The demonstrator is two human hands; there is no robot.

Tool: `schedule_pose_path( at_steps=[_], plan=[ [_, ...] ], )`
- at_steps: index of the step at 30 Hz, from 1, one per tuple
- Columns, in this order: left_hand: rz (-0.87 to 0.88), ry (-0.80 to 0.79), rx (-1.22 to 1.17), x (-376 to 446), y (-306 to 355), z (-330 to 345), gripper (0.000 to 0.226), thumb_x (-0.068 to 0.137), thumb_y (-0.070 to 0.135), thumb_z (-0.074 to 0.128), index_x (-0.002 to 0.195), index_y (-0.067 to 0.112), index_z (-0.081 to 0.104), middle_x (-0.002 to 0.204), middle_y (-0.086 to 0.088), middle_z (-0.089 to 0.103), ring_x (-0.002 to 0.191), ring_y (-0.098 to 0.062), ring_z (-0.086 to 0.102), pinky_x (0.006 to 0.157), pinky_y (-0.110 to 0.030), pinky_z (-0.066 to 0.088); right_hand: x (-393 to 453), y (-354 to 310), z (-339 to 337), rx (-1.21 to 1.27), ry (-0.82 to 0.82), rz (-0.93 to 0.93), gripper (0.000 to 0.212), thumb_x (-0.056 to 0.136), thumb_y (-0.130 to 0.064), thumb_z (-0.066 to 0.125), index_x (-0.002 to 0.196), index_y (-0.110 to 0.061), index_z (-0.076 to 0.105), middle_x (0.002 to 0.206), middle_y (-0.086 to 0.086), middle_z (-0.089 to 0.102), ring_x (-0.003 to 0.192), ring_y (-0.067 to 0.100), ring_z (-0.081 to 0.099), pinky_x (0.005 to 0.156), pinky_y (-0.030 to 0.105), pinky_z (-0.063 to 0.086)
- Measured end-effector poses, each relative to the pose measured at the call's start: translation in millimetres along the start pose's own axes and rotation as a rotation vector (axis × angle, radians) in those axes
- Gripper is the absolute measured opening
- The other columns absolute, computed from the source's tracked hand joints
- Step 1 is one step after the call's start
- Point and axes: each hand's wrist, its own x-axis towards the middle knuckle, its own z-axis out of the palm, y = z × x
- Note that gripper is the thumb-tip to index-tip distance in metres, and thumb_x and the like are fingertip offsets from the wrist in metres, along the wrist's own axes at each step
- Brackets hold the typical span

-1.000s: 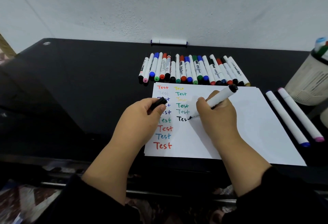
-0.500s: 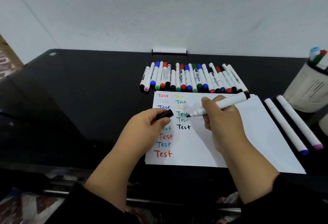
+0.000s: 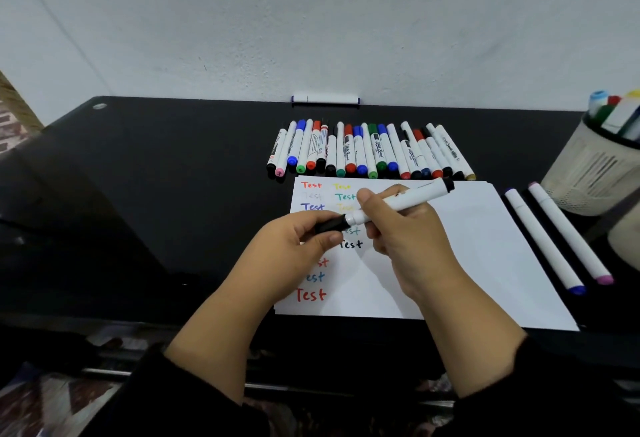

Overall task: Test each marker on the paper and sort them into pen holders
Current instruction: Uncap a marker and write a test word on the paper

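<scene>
Two hands meet above the sheet of paper, which lies at the front edge of the black desk, right of its middle. The right hand grips the white barrel of a black whiteboard marker, its back end pointing toward the desk's rear right. The left hand pinches the black cap between thumb and fingers and has it at the marker's tip; whether the cap is fully seated cannot be told. On the paper under the hands the word "Test" runs down in two columns of colours, the lowest entry of the second column in black.

Behind the paper's far edge lies a row of capped markers, and a single marker rests against the wall at the desk's rear edge. Two long white markers lie just beside the paper's right edge, and a mesh pen holder with markers in it stands at the desk's right edge.

The likely risk here is a cap pushed on crooked or only partway, which would let the tip dry or smear ink on the fingers. A lowered hand could also smudge the black word if its ink is wet. The marker then has to reach a holder without knocking the two beside the paper.
</scene>
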Motion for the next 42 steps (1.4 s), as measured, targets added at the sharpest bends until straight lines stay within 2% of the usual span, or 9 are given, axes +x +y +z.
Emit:
schedule_pose_path(
  at_steps=[5, 10, 14, 17, 22, 30, 34, 37, 42],
  plan=[
    [0.019, 0.031, 0.015, 0, 3, -2, 0.031, 0.087, 0.025, 0.064, 0.08, 0.055, 0.054, 0.073, 0.033, 0.059, 0.073, 0.024, 0.05, 0.06, 0.005, 0.036, 1, -7, -2, 0.009, -0.074, 0.07, 0.019, 0.083, -0.023, 0.071, 0.072, -0.019, 0.056, 0.049, -0.009, 0.052, 0.048, 0.006, 0.044, 0.048, 0.022, 0.034],
    [0.034, 0.001, 0.067, -5, 10, 0, 0.035, 0.088, 0.025, 0.063, 0.078, 0.057, 0.051, 0.068, 0.047, 0.053, 0.073, 0.025, 0.048, 0.061, 0.005, 0.035, 2, -11, -7, 0.081, -0.109, 0.137, 0.031, 0.082, -0.013, 0.071, 0.063, -0.017, 0.046, 0.039, -0.008, 0.038, 0.036, 0.007, 0.026, 0.04, 0.019, 0.023],
    [0.052, 0.029, 0.145, -7, 9, 6, 0.028, 0.089, 0.027, 0.062, 0.089, 0.055, 0.06, 0.08, 0.022, 0.064, 0.081, 0.003, 0.054, 0.064, -0.009, 0.042, 1, -10, -8, 0.11, -0.077, 0.177, 0.04, 0.086, -0.009, 0.065, 0.064, -0.019, 0.033, 0.039, -0.006, 0.032, 0.036, 0.01, 0.021, 0.043, 0.021, 0.017],
    [0.059, 0.05, 0.212, -8, 10, 10, 0.023, 0.09, 0.029, 0.06, 0.108, 0.042, 0.065, 0.083, 0.02, 0.063, 0.083, -0.001, 0.056, 0.07, -0.014, 0.044, 2, -7, -8, 0.137, -0.056, 0.183, 0.041, 0.087, -0.006, 0.061, 0.064, -0.02, 0.029, 0.039, -0.004, 0.031, 0.035, 0.01, 0.019, 0.043, 0.021, 0.015],
    [0.071, 0.096, 0.249, -8, 12, 13, 0.024, 0.091, 0.027, 0.058, 0.111, 0.036, 0.066, 0.09, 0.011, 0.065, 0.083, -0.009, 0.058, 0.075, -0.028, 0.047, 1, -7, -6, 0.169, -0.051, 0.212, 0.041, 0.089, -0.006, 0.059, 0.064, -0.02, 0.029, 0.041, -0.004, 0.031, 0.035, 0.01, 0.02, 0.04, 0.02, 0.017],
    [0.091, 0.171, 0.386, -7, 11, 21, 0.03, 0.094, 0.032, 0.05, 0.124, 0.032, 0.058, 0.096, 0.011, 0.057, 0.087, -0.008, 0.05, 0.072, -0.022, 0.039, 1, -9, -3, 0.14, -0.011, 0.27, 0.041, 0.089, -0.009, 0.059, 0.063, -0.02, 0.029, 0.04, -0.005, 0.028, 0.035, 0.01, 0.02, 0.04, 0.02, 0.018],
    [0.053, 0.176, 0.347, -6, 13, 20, 0.03, 0.094, 0.03, 0.051, 0.123, 0.033, 0.058, 0.101, 0.011, 0.057, 0.089, -0.007, 0.05, 0.075, -0.022, 0.04, 1, -11, -5, 0.115, -0.018, 0.289, 0.032, 0.086, -0.02, 0.067, 0.064, -0.018, 0.043, 0.042, -0.006, 0.029, 0.038, 0.009, 0.023, 0.039, 0.021, 0.022],
    [0.048, 0.212, 0.327, -4, 12, 18, 0.031, 0.093, 0.03, 0.054, 0.124, 0.033, 0.058, 0.106, 0.012, 0.059, 0.091, -0.004, 0.048, 0.071, -0.018, 0.037, 2, -13, -9, 0.116, -0.013, 0.277, 0.02, 0.083, -0.027, 0.071, 0.074, -0.015, 0.058, 0.048, -0.004, 0.034, 0.043, 0.008, 0.026, 0.041, 0.02, 0.024],
    [0.028, 0.241, 0.364, -4, 6, 8, 0.024, 0.093, 0.033, 0.053, 0.115, 0.036, 0.061, 0.085, 0.017, 0.052, 0.077, -0.001, 0.05, 0.06, -0.012, 0.036, 7, -18, -30, 0.092, 0.122, 0.149, 0.026, 0.083, -0.021, 0.071, 0.103, -0.018, 0.055, 0.062, -0.003, 0.049, 0.049, 0.006, 0.041, 0.052, 0.022, 0.035]
  ],
)
